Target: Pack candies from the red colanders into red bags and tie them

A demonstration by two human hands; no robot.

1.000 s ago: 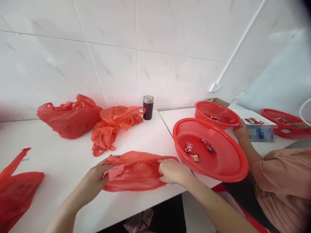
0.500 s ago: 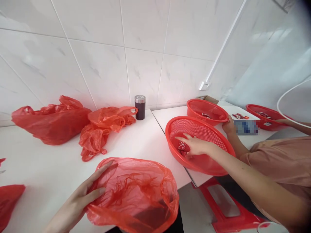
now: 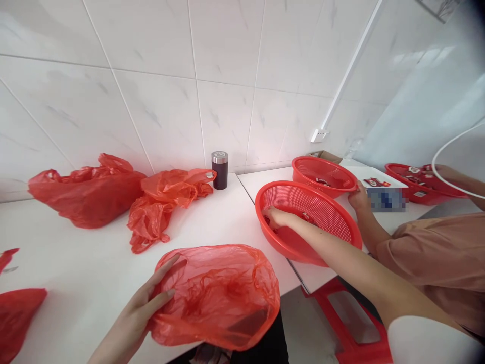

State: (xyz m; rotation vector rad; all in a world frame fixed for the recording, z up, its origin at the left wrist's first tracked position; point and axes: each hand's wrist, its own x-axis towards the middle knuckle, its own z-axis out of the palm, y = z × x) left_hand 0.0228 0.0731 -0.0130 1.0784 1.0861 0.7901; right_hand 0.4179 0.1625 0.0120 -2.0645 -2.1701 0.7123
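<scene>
A thin red plastic bag (image 3: 212, 288) hangs wide-mouthed at the table's front edge. My left hand (image 3: 151, 298) grips its left rim, fingers inside and outside the film. To the right, my right hand (image 3: 276, 217) reaches into a large red perforated basket (image 3: 337, 217), down at its left inner wall. The fingers are curled round small red packets (image 3: 267, 220), partly hidden by the hand and rim. Another small red packet (image 3: 307, 217) lies behind my forearm in the basket.
A stuffed red bag (image 3: 91, 197), crumpled red bags (image 3: 159, 202) and a dark tumbler (image 3: 220, 171) stand along the wall. A co-worker's hand (image 3: 358, 194) touches a second red basket (image 3: 322, 172). Farther right is a third basket (image 3: 420, 192). A red stool (image 3: 352, 323) stands below.
My right hand has moved left and deeper within the basket, its spread fingers now curled in. The bag stays in my left hand. At the far right basket, a co-worker's hand has lifted.
</scene>
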